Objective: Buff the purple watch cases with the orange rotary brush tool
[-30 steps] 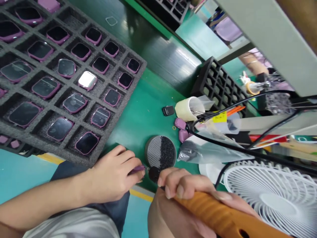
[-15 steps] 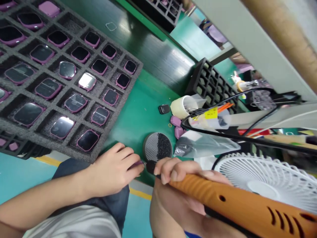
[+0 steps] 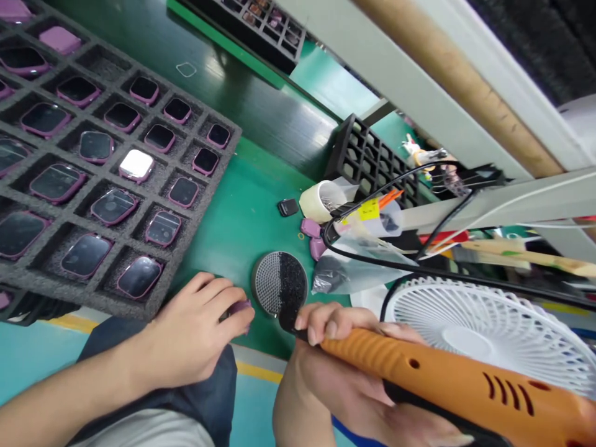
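My left hand (image 3: 195, 335) is closed around a small purple watch case (image 3: 239, 308), mostly covered by the fingers, above the table's front edge. My right hand (image 3: 344, 329) grips an orange electric screwdriver (image 3: 442, 379) near its black nose. The screwdriver's tip is at the lower edge of a round dish (image 3: 266, 282); I cannot tell whether it touches. One half of the dish is a dotted grey plate, the other dark and grainy. To the left, a grey foam tray (image 3: 195, 217) holds many purple watches with dark screens.
Behind the dish lie purple cases (image 3: 310, 228), a black case (image 3: 287, 207), a cream cup (image 3: 316, 202) and a plastic bag (image 3: 354, 267). A white fan (image 3: 465, 335) stands at right, under a black cable. A black rack (image 3: 367, 149) sits farther back.
My left hand has drawn left with the watch case, away from the screwdriver. The screwdriver's tip has moved from the case to the dish's edge. The view has shifted right.
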The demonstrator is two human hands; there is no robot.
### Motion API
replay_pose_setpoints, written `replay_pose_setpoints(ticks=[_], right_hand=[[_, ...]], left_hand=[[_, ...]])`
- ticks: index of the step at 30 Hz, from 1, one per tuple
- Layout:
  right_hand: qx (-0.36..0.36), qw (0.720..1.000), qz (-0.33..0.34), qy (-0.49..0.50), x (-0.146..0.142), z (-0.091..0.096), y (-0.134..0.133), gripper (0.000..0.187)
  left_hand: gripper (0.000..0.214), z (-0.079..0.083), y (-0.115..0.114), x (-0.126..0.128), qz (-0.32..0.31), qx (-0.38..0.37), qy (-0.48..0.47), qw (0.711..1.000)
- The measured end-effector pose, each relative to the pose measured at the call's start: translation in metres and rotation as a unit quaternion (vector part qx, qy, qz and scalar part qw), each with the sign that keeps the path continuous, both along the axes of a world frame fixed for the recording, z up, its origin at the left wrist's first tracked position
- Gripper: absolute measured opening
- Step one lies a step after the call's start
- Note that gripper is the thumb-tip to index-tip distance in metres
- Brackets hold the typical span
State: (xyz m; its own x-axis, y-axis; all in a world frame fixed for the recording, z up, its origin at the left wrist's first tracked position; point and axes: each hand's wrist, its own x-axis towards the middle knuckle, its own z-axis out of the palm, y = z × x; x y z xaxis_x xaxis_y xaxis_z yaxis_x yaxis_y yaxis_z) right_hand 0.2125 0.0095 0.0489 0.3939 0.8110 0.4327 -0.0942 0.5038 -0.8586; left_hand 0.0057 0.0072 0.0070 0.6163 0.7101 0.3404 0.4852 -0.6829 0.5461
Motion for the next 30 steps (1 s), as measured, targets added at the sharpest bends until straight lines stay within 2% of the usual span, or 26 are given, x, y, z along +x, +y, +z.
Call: replay_pose_setpoints(ticks=[7, 18, 25, 30], right_hand=[[-0.043, 0.999, 0.028, -0.009, 0.005, 0.005, -0.008, 0.061], [-0.051, 0.998, -0.002, -0.021, 0.005, 0.005, -0.010, 0.061], [-0.017, 0.999, -0.019, -0.020, -0.003, 0.003, -0.004, 0.066], [-0.041, 0.999, -0.022, -0.008, 0.000, 0.003, -0.009, 0.065]], left_hand=[[0.018, 0.003, 0.002, 0.001, 0.001, -0.006, 0.006, 1.000], [0.020, 0.000, 0.001, 0.002, -0.002, 0.001, 0.012, 1.000], [0.019, 0.001, -0.001, 0.001, -0.002, 0.000, 0.012, 1.000], [0.021, 0.000, 0.000, 0.001, 0.001, 0.006, 0.013, 1.000]])
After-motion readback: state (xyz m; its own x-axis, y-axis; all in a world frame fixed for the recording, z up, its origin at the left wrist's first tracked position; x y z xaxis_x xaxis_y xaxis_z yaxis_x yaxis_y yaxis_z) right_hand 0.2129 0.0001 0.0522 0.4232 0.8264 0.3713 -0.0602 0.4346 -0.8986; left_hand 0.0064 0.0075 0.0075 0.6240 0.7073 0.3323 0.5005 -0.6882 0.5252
